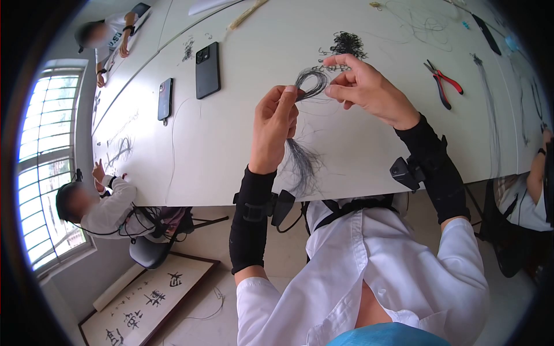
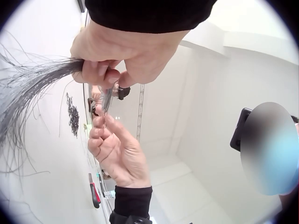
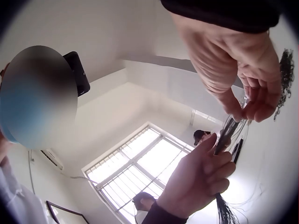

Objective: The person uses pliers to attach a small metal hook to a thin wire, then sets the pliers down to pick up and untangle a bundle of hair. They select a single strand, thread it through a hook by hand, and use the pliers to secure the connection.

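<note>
My left hand (image 1: 274, 124) grips a bundle of thin dark strands (image 1: 311, 83), bent into a loop above the fingers. Below that hand, the loose ends (image 1: 302, 161) fan out over the table. In the left wrist view the strands (image 2: 37, 86) look grey and glossy, spreading from the fist. My right hand (image 1: 369, 89) is at the far side of the loop, index finger raised and thumb at the strands. The right wrist view has this hand's thumb and a finger (image 3: 257, 112) close together, pinching at the loop's end. The left hand (image 3: 198, 177) holds the bundle just below.
A pile of small black hooked pieces (image 1: 349, 46) lies beyond the hands. Red-handled pliers (image 1: 443, 83) are to the right, near long strands (image 1: 489, 104). Two phones (image 1: 208, 70) lie on the left. Other people sit around the white table (image 1: 231, 173).
</note>
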Action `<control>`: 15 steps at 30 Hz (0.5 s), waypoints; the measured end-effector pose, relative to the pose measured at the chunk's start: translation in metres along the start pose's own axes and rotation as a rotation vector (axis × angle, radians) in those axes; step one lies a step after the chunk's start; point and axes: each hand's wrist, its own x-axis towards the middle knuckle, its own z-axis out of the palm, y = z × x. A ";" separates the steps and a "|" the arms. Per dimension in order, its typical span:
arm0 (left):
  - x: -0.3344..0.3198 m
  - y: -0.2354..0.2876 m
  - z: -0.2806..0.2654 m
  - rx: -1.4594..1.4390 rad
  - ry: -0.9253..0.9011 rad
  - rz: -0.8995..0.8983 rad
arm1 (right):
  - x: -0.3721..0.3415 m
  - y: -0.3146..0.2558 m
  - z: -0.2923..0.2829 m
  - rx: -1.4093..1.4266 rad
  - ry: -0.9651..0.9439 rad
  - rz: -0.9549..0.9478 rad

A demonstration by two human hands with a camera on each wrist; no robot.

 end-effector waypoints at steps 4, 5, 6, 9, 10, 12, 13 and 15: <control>0.000 -0.004 -0.002 -0.031 -0.029 -0.074 | 0.005 -0.012 0.000 -0.253 0.063 -0.118; 0.000 -0.004 -0.002 -0.044 -0.044 -0.098 | 0.007 -0.013 0.000 -0.300 0.075 -0.161; 0.000 -0.004 -0.002 -0.056 -0.060 -0.122 | 0.011 -0.007 0.000 -0.336 0.147 -0.225; -0.003 0.001 -0.005 -0.219 -0.078 -0.136 | 0.020 0.008 0.001 -0.322 0.308 -0.338; -0.004 0.003 -0.006 -0.294 -0.077 -0.130 | 0.019 0.007 0.003 -0.234 0.330 -0.316; -0.006 0.011 -0.005 -0.403 -0.059 -0.082 | 0.021 0.007 0.008 -0.132 0.362 -0.306; -0.006 0.016 -0.003 -0.457 -0.054 -0.058 | 0.023 0.012 0.012 -0.120 0.373 -0.318; -0.005 0.031 -0.010 -0.333 -0.125 -0.052 | 0.018 -0.004 0.015 -0.086 0.285 -0.231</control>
